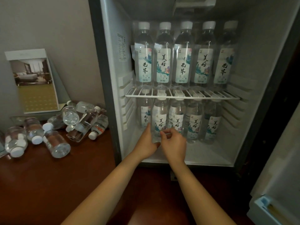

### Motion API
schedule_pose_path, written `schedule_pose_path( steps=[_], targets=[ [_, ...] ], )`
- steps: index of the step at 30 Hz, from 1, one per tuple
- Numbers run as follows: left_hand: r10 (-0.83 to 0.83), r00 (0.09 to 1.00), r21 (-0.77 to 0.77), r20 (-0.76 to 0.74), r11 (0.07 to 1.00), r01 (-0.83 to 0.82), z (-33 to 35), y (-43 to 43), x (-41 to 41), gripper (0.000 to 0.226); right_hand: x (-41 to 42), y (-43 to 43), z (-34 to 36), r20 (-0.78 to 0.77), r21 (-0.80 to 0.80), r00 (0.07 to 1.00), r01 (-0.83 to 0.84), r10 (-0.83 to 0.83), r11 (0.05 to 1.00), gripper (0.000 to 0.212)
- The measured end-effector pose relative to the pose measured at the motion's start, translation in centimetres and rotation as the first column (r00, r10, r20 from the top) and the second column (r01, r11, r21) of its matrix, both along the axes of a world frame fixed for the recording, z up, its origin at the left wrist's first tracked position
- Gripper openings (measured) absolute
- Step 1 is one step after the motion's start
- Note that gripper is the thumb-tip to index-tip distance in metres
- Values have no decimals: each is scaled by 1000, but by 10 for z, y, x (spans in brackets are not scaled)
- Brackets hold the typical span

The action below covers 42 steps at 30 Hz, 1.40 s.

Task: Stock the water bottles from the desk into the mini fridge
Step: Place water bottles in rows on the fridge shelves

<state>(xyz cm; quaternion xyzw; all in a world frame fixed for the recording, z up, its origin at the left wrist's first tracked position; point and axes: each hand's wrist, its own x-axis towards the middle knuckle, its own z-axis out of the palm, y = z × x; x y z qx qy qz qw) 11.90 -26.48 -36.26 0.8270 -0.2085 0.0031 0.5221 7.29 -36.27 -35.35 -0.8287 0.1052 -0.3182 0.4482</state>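
1. My left hand (148,141) and right hand (173,144) were close together, low in the open mini fridge (101,78), both on one held bottle (159,119).
2. The left hand lay along the bottle's left side, fingers pointing up and thumb crossing the front near its base.
3. The right hand met it from the right, fingers curled against the lower front of the bottle. The two hands almost touched at the thumbs.
4. The held bottle stood upright on the fridge floor, second from the left in the lower row (194,124). That row held five bottles, all upright, with their caps just under the wire shelf (178,96).
5. On the wire shelf stood the upper row (181,54), five more upright bottles with white caps, set side by side with labels facing me.
6. To the left of the fridge, loose bottles (55,127) lay in a jumble on their sides on the dark wooden desk (48,176), some stacked over others.
7. Behind that pile, a printed card (32,82) showing a bedroom leaned against the wall.
8. The fridge door (276,176) hung open at the near right.
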Motion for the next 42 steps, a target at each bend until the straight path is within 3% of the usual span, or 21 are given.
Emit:
schedule_pose_path(
  steps=[3,9,13,19,22,26,30,35,42],
  targets=[
    [100,995,38,9,994,-100,-5,14,-17,75,-9,11,3,45,20,998,-47,46,999,16],
    [31,999,-2,-40,1000,-31,1,63,-52,30,-20,44,10,52,55,985,-167,164,984,24],
    [32,996,68,-88,997,-26,7,112,-72,25,-20,72,15,85,88,956,-287,280,954,26],
    [263,958,149,-112,958,-246,9,194,-78,25,-19,134,19,143,68,878,-468,456,881,27],
    [385,915,162,-119,917,-365,2,227,-75,23,-8,163,12,80,-52,846,-525,528,849,26],
    [502,855,171,-134,861,-479,-8,261,-70,26,22,205,-3,-172,-203,807,-591,565,781,16],
    [605,773,112,-194,796,-595,-18,288,-60,25,60,249,-18,-354,-195,729,-670,586,716,34],
    [657,710,47,-255,741,-670,-23,314,-46,27,90,303,-25,-402,-169,687,-706,606,688,47],
    [684,669,34,-290,706,-707,-30,336,-37,26,99,321,-33,-407,-216,762,-616,503,758,53]
  ],
)
